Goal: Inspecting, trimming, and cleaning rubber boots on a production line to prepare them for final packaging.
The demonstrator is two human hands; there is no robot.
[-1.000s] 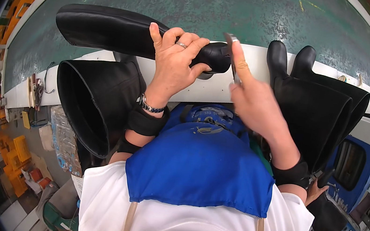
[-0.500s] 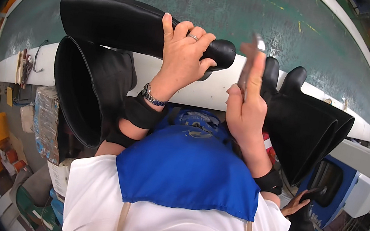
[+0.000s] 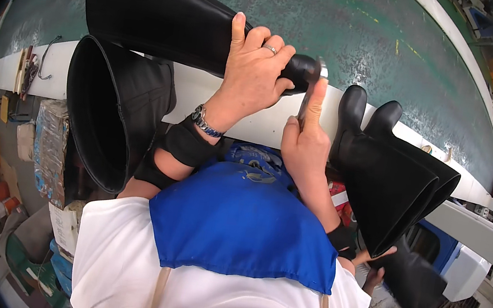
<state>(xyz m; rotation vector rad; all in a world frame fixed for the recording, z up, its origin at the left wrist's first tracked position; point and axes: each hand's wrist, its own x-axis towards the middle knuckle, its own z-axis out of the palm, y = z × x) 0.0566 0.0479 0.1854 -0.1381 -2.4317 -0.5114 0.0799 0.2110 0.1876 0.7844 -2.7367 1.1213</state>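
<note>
- Black rubber boot [image 3: 171, 17] lies on its side across the green bench [image 3: 365, 26], its shaft running toward 10 o'clock and its narrow end near the middle of the view.
- Our left hand [image 3: 252, 70] is closed over that narrow end, fingers wrapped around the rubber, a ring on one finger and a wristwatch [image 3: 205, 122] on the wrist.
- Our right hand [image 3: 305, 146], just toward 5 o'clock of the left, is clenched around a thin metal tool [image 3: 309, 96]; the tool stands nearly upright and its tip meets the boot's end at the white bench edge [image 3: 251, 123].
- We cannot tell what kind of tool it is.
- A second black boot [image 3: 110, 113] hangs over the bench edge at 9 o'clock, its wide mouth facing us.
- A pair of black boots [image 3: 391, 174] leans over the edge at 3 o'clock, toes up on the bench, well apart from our hands.
- A blue apron [image 3: 237, 222] over a white shirt fills the 6 o'clock area.
</note>
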